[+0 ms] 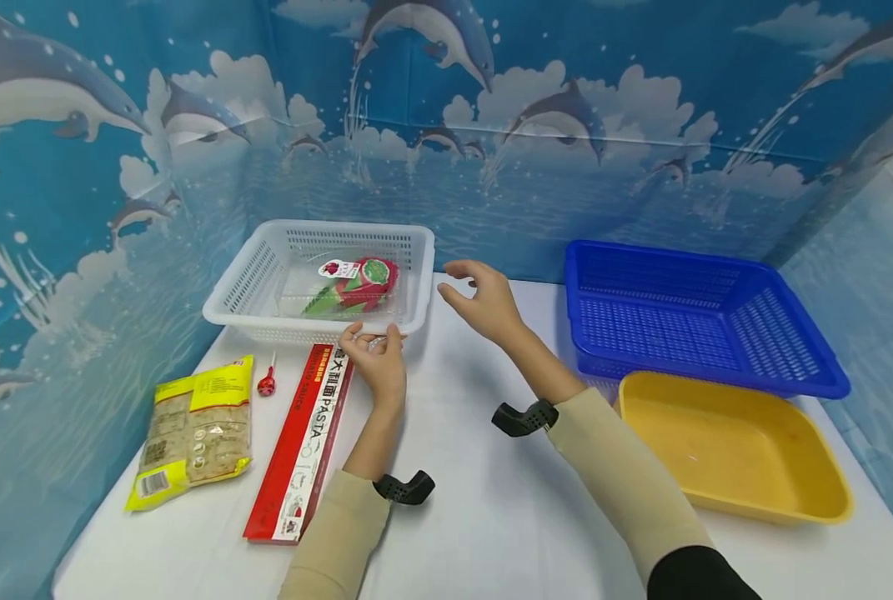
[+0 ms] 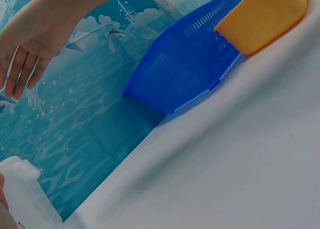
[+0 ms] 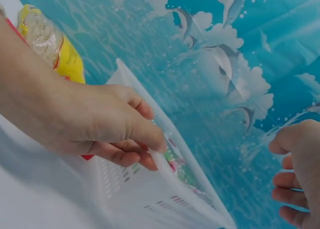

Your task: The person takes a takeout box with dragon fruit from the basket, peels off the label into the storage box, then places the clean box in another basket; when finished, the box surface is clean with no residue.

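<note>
My left hand (image 1: 377, 360) grips the near rim of a white plastic basket (image 1: 228, 307), thumb over the rim and fingers beneath it in the right wrist view. Inside the basket lies a clear package with a red and green dragon fruit picture (image 1: 367, 283) and a white label. To the right of the basket, my right hand (image 1: 485, 302) hangs in the air, holding nothing, its fingers loosely bent and thumb apart. Just below my left hand, a long red and white pasta box (image 1: 303, 450) lies on the table, its far end reaching up to the basket.
A red lollipop (image 1: 267, 383) and a yellow, partly clear food bag (image 1: 197, 429) lie left of the pasta box. On the right stand a blue perforated basket (image 1: 697, 379) and, nearer, a yellow tub (image 1: 739, 450). A dolphin-print curtain (image 1: 491, 200) hangs behind the white table (image 1: 484, 525).
</note>
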